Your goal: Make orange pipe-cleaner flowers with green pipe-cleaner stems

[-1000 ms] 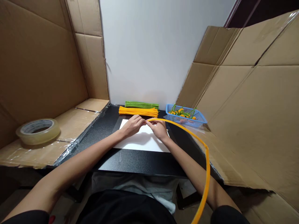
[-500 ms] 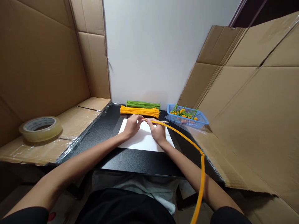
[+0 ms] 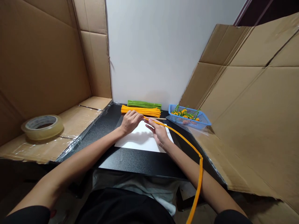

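Observation:
My left hand (image 3: 132,121) is closed, fingertips pinching the end of a long orange pipe cleaner (image 3: 179,134) together with a thin pale stick (image 3: 161,118). The stick points right, just above my right hand (image 3: 160,131). My right hand's thumb and index finger lie on the pipe cleaner near that pinch, while its lower fingers hang loosely apart. From there the pipe cleaner arcs right, bends at a kink or joint above my right forearm, and drops toward the bottom edge. Both hands are over a white paper sheet (image 3: 140,141). My fingers hide where pipe cleaner and stick meet.
Bundles of orange pipe cleaners (image 3: 140,110) and green pipe cleaners (image 3: 144,104) lie behind my hands on the black table (image 3: 130,161). A blue basket (image 3: 205,121) at right holds orange-and-green pieces. A tape roll (image 3: 42,127) sits left on cardboard. Cardboard walls (image 3: 252,102) flank the table.
My right hand has loosened from a tight pinch, its lower fingers now spread below the pipe cleaner. The stick shows slightly higher, and the view has shifted a little.

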The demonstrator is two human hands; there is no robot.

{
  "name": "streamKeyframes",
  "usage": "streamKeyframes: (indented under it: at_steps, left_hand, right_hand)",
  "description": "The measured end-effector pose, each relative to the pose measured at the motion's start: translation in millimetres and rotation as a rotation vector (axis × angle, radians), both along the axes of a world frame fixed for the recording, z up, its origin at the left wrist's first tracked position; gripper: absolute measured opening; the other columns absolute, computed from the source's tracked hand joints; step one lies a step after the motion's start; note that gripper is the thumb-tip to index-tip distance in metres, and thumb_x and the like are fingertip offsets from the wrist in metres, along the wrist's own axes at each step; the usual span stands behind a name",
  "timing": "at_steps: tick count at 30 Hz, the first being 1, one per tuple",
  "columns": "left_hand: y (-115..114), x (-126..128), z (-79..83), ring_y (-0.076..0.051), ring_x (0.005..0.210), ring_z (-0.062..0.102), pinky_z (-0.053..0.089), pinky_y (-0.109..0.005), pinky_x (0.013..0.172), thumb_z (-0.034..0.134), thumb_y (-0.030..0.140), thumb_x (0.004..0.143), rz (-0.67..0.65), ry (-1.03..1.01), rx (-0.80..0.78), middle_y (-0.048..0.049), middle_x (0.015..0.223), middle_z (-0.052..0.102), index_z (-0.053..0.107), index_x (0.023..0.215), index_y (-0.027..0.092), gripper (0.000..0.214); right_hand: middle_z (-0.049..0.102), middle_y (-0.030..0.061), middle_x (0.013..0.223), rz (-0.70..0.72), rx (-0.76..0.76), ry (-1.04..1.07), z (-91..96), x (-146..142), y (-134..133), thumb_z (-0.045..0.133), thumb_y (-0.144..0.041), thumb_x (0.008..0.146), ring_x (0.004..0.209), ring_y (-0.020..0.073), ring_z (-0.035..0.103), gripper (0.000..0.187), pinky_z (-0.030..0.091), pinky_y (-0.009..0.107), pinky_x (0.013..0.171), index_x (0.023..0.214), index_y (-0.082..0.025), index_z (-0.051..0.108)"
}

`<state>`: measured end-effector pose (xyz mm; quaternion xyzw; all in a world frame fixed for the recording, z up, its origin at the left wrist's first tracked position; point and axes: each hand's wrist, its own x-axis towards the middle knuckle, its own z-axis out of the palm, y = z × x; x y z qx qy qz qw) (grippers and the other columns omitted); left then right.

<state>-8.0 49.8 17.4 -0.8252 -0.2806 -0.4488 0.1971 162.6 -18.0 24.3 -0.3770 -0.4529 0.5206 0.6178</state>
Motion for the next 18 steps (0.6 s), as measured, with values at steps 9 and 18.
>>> streamKeyframes:
  at_steps: [9,18]
  left_hand:
    - [2,4,-7.5,-0.018,0.080,0.061,0.048,-0.032,0.077,0.050,0.032,0.101,-0.131,-0.095,-0.076,-0.0044,0.085,0.073,0.065,0.088,0.019,0.024]
    - [-2,13,-17.1,-0.017,0.068,0.059,0.042,-0.029,0.064,0.054,0.026,0.098,-0.018,0.074,-0.123,-0.0056,0.070,0.068,0.066,0.078,0.016,0.025]
  right_hand:
    - [0.077,0.0079,0.105,-0.012,0.002,-0.035,-0.4,5,5,0.079,-0.037,0.071,0.105,0.0230,0.071,0.027,0.054,0.036,0.093,0.090,-0.019,0.077]
    - [0.078,0.0069,0.089,-0.057,-0.015,-0.098,-9.0,12,15,0.085,-0.040,0.060,0.088,0.0211,0.071,0.030,0.054,0.037,0.090,0.080,-0.019,0.080]
